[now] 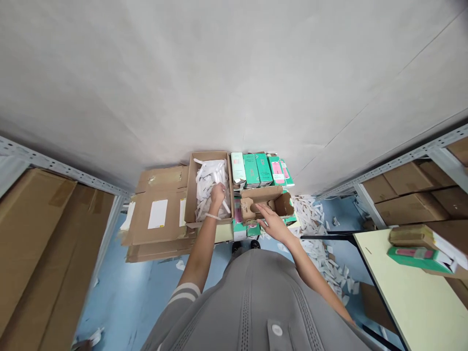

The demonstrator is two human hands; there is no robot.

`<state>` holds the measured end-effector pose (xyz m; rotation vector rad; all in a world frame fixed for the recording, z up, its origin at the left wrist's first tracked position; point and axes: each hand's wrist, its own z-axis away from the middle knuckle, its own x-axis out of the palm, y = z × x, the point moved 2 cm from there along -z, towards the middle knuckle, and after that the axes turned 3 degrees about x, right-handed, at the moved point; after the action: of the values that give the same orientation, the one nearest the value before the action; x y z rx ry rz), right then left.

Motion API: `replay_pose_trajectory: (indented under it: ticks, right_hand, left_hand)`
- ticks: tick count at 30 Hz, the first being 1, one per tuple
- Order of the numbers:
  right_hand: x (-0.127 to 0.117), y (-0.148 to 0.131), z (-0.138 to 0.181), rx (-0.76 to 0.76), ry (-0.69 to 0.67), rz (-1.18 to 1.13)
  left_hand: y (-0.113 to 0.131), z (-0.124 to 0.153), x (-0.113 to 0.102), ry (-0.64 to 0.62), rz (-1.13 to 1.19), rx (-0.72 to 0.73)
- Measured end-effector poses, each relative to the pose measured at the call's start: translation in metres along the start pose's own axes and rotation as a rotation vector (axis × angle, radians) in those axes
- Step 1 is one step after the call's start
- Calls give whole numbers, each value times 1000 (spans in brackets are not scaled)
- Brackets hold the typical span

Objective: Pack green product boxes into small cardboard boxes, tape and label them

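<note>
My left hand (pixel 218 193) reaches into an open cardboard box (pixel 191 195) filled with loose white strips (pixel 208 173). Its fingers are curled closed among the strips, and what they hold is hidden. Over the near edge of a smaller, open-topped cardboard box (pixel 285 204) lies my right hand (pixel 272 222), with fingers stretched out and touching that box. The smaller box's visible inside shows bare brown cardboard. It rests on green cartons, just right of the box of strips.
Behind the small box stand several green cartons (pixel 251 169). Flattened cardboard (pixel 141 217) lies at left. White scraps (pixel 310 214) cover the floor at right. Racks with brown boxes (pixel 409 183) flank both sides, and a pale table (pixel 413 273) carries cartons at right.
</note>
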<state>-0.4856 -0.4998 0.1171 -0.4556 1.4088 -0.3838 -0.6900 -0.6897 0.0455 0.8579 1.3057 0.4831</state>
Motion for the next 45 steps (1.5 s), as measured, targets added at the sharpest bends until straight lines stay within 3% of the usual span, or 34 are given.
replay_pose_trajectory:
  ticks: [4, 9, 13, 16, 20, 23, 29, 35, 40, 45]
  right_hand:
    - [-12, 12, 6, 58, 60, 50]
    - [-26, 37, 20, 155, 147, 99]
    - [-30, 57, 35, 215, 243, 116]
    - [-29, 66, 44, 243, 287, 105]
    - [-27, 68, 50, 249, 270, 83]
    - [-27, 68, 51, 248, 265, 67]
    - [-26, 70, 51, 227, 266, 42]
    - [-24, 72, 50, 200, 249, 48]
    - [-24, 74, 50, 193, 240, 40]
    - [-23, 73, 50, 170, 270, 38]
  left_hand:
    - [25, 6, -21, 111, -47, 37]
    - [100, 22, -30, 199, -1, 354]
    - [158, 34, -4, 70, 75, 563]
    - [178, 40, 29, -18, 95, 658]
    - [174, 50, 68, -93, 69, 722]
    - [158, 60, 80, -185, 7, 758]
    - [131, 75, 65, -199, -29, 711]
    - [128, 87, 50, -279, -12, 705]
    - [126, 96, 51, -365, -39, 670]
    - [118, 99, 56, -353, -32, 604]
